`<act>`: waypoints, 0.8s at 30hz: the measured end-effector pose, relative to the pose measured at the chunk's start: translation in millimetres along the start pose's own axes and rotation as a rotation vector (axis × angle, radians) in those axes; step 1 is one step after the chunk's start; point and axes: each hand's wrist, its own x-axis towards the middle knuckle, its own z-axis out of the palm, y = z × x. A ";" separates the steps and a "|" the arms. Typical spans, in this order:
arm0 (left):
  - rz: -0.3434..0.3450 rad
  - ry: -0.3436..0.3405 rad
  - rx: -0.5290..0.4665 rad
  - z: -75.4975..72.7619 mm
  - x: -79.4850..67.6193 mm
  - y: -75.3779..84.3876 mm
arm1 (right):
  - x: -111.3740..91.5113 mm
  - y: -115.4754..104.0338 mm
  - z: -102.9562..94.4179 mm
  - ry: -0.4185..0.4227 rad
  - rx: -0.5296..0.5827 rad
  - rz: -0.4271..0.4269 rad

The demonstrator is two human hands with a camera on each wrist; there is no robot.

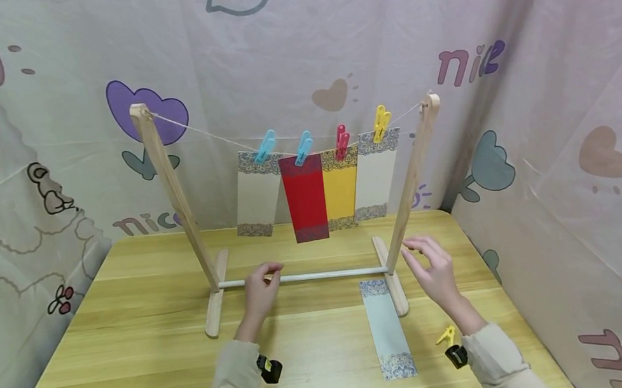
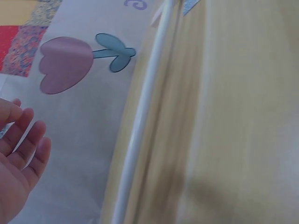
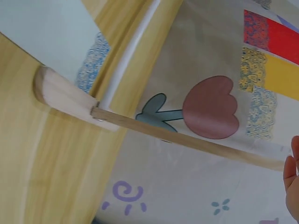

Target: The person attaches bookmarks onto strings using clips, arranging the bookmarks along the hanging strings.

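My left hand [image 1: 261,291] hovers in front of the stand's white crossbar [image 1: 326,275], fingers loosely bent and nothing seen in them. Beside the right wooden post [image 1: 410,186], my right hand [image 1: 433,268] has its fingers slightly bent, also with nothing visible between them. A string [image 1: 200,132] runs between the posts. Clothespins hold several patterned-edge strips on it: a white strip [image 1: 258,195] under a blue clothespin [image 1: 265,146], a red strip [image 1: 306,198] under another blue one, a yellow strip [image 1: 341,190] under a red clothespin [image 1: 341,142], and a second white strip [image 1: 376,177] under a yellow clothespin [image 1: 380,124].
A pale blue strip [image 1: 386,329] lies on the wooden table [image 1: 149,340] by the stand's right foot [image 1: 391,277]. Near my right wrist is a loose yellow clothespin [image 1: 447,335]. Printed cloth [image 1: 565,94] hangs behind and to the right.
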 end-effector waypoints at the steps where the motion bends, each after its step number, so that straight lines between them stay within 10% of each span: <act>1: -0.007 -0.003 0.001 2.1 -1.9 -1.2 | -2.2 0.7 -0.4 -0.002 -0.001 0.005; 24: -0.111 -0.032 -0.050 24.9 -21.8 -10.6 | -51.4 8.3 -9.4 -0.016 -0.041 0.075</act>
